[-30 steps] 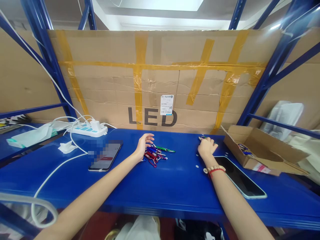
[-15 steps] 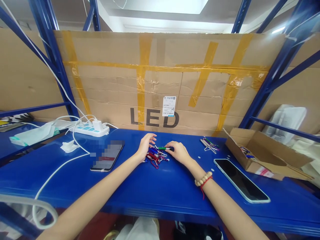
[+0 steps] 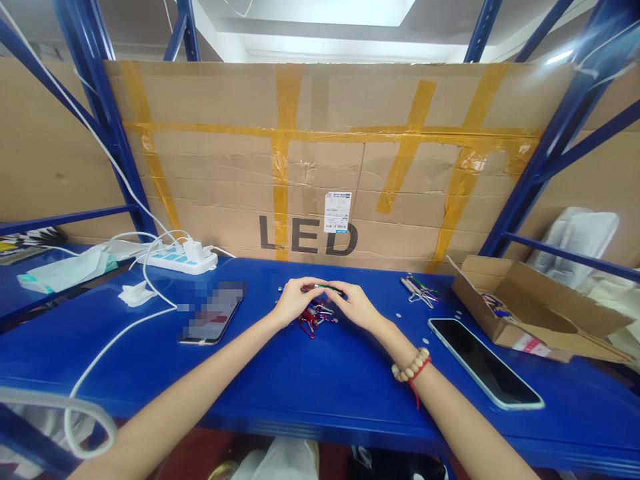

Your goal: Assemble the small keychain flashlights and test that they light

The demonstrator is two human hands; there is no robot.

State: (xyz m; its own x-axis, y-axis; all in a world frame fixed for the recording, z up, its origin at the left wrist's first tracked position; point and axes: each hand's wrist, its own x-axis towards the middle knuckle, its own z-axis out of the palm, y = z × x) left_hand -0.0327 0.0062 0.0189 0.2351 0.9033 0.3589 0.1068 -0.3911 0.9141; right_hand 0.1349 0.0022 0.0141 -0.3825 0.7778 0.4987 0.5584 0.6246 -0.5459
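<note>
Both hands meet over the blue tabletop [image 3: 310,380], fingers bent around a slim green keychain flashlight [image 3: 326,287] with a dark end. My left hand [image 3: 294,301] pinches its left end, and my right hand [image 3: 356,305] grips the right end. Fingers hide much of it. Just below them lies a pile of red, blue and purple keychain flashlights [image 3: 312,320] with carabiner clips, partly covered by my left hand. To the right, apart from my hands, a small group of similar silver, green and purple keychain flashlights [image 3: 420,292] rests on the table.
An open cardboard box [image 3: 540,327] with small items inside stands at the right, near a phone [image 3: 485,363]. Another phone [image 3: 215,317], a white power strip [image 3: 177,260] and loose cables are at the left. A large taped cardboard panel [image 3: 225,180] closes off the back.
My left hand has moved from beside the pile to the green keychain flashlight and closed on it. My right hand has lifted it slightly and shifted a little up.
</note>
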